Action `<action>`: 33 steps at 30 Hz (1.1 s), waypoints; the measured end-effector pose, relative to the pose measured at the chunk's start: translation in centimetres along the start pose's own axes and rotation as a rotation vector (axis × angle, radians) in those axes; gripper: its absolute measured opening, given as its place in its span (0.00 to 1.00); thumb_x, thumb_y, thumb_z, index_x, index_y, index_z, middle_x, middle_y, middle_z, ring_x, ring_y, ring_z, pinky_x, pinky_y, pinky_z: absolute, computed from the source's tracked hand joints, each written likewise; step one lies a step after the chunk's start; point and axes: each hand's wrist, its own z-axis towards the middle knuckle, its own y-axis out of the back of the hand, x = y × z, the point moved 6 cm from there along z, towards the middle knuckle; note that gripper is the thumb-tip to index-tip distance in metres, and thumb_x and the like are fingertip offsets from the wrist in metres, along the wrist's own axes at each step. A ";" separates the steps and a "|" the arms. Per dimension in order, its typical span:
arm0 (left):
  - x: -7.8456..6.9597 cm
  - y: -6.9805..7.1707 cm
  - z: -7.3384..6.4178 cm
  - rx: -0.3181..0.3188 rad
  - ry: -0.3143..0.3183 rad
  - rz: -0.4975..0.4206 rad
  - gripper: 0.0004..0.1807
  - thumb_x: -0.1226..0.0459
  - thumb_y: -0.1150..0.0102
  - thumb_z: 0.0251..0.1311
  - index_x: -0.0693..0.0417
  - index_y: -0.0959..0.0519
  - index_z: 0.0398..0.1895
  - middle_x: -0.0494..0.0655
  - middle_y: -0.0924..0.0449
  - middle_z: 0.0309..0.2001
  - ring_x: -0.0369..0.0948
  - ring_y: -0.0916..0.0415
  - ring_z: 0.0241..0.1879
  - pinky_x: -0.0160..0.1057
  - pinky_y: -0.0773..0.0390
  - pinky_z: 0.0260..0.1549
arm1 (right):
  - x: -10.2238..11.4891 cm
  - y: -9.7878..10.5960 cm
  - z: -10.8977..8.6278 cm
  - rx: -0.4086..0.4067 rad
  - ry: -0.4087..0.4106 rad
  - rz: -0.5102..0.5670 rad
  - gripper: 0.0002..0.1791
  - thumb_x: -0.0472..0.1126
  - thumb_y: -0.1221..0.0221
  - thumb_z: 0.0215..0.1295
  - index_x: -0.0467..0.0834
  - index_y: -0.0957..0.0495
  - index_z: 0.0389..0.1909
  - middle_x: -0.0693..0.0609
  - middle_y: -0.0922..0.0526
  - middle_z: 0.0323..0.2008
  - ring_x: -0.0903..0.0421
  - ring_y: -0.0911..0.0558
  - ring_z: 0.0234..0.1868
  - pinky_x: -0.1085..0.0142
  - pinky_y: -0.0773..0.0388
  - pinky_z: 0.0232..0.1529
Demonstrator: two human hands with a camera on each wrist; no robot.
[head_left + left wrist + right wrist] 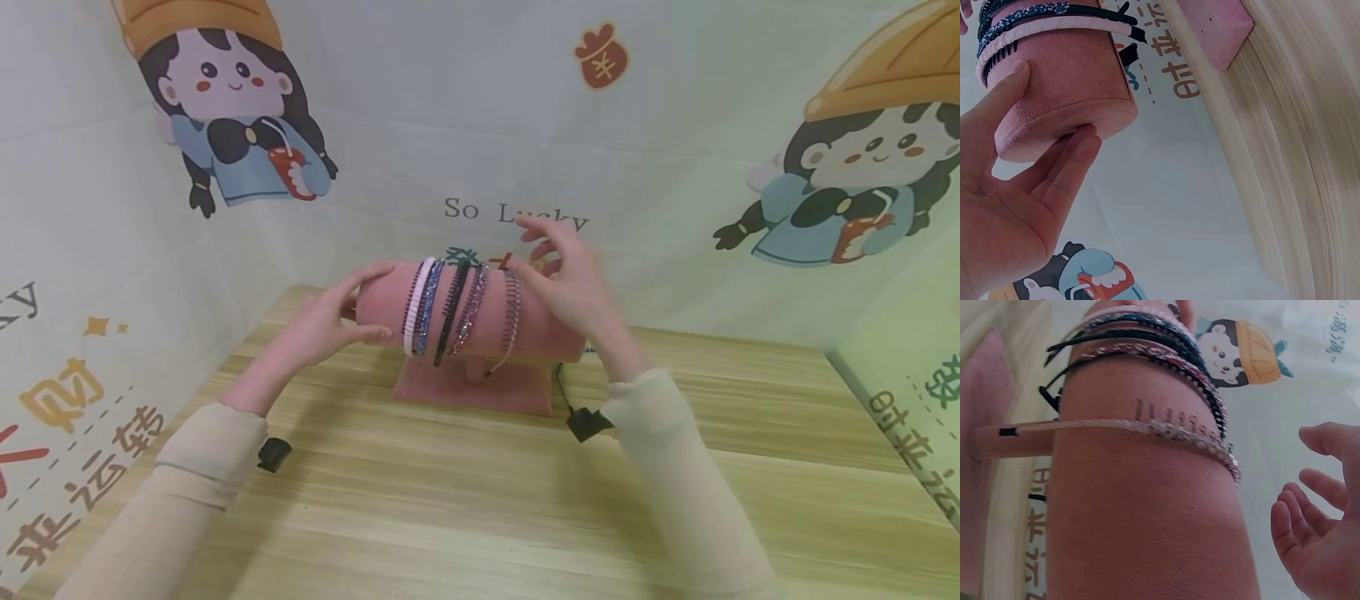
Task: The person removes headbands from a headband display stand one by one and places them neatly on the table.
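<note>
A pink plush roll [384, 304] on a pink base [420, 385] carries a row of headbands. From the left they are a white headband [410, 325], a blue glitter headband [429, 310], a black headband [446, 332] and a pink glitter headband [471, 310]. Set apart to the right sits a thin silvery headband [1163, 431] with comb teeth. My left hand [1019, 209] grips the roll's left end, thumb on its side and fingertips at the end face. Beside the roll's right part, my right hand [1319, 531] has loosely bent fingers around nothing.
The stand rests on a wood-grain table [450, 500]. A small black object [274, 454] lies by the left sleeve, and a black piece with a cord [587, 423] lies near the right forearm. A printed backdrop [465, 125] rises behind.
</note>
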 end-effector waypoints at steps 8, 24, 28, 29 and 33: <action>-0.3 0.0 -0.1 0.006 -0.005 -0.002 0.47 0.56 0.32 0.60 0.20 0.50 0.76 0.61 0.25 0.65 0.54 0.22 0.57 0.60 0.24 0.55 | -0.5 -1.5 -1.2 0.042 -0.023 -0.084 0.30 0.46 0.36 0.66 0.50 0.30 0.68 0.46 0.24 0.55 0.51 0.23 0.47 0.57 0.19 0.49; -0.2 0.1 0.0 0.010 0.016 0.008 0.47 0.55 0.32 0.60 0.17 0.51 0.75 0.60 0.27 0.66 0.55 0.23 0.59 0.61 0.24 0.56 | -1.2 -2.0 -1.5 0.215 -0.073 -0.283 0.36 0.49 0.33 0.61 0.50 0.33 0.70 0.45 0.26 0.58 0.50 0.25 0.55 0.52 0.24 0.56; -0.3 0.1 0.1 0.016 0.025 0.015 0.47 0.55 0.33 0.61 0.17 0.51 0.75 0.61 0.29 0.68 0.55 0.23 0.59 0.61 0.25 0.57 | -1.3 -1.8 -1.3 0.278 -0.091 -0.297 0.40 0.52 0.31 0.58 0.50 0.33 0.71 0.45 0.27 0.59 0.49 0.26 0.55 0.51 0.25 0.57; -0.4 0.1 0.1 0.017 0.022 0.014 0.47 0.56 0.33 0.61 0.18 0.52 0.76 0.61 0.30 0.68 0.56 0.23 0.59 0.61 0.25 0.57 | -1.3 -1.7 -1.2 0.284 -0.097 -0.300 0.39 0.52 0.31 0.58 0.50 0.32 0.71 0.45 0.27 0.59 0.49 0.26 0.54 0.52 0.24 0.56; -0.5 0.0 0.1 0.019 0.008 0.006 0.47 0.56 0.33 0.61 0.19 0.51 0.76 0.61 0.29 0.68 0.56 0.23 0.59 0.61 0.24 0.55 | -1.3 -1.8 -0.9 0.284 -0.123 -0.302 0.36 0.51 0.32 0.59 0.50 0.30 0.69 0.45 0.27 0.57 0.49 0.27 0.53 0.52 0.24 0.54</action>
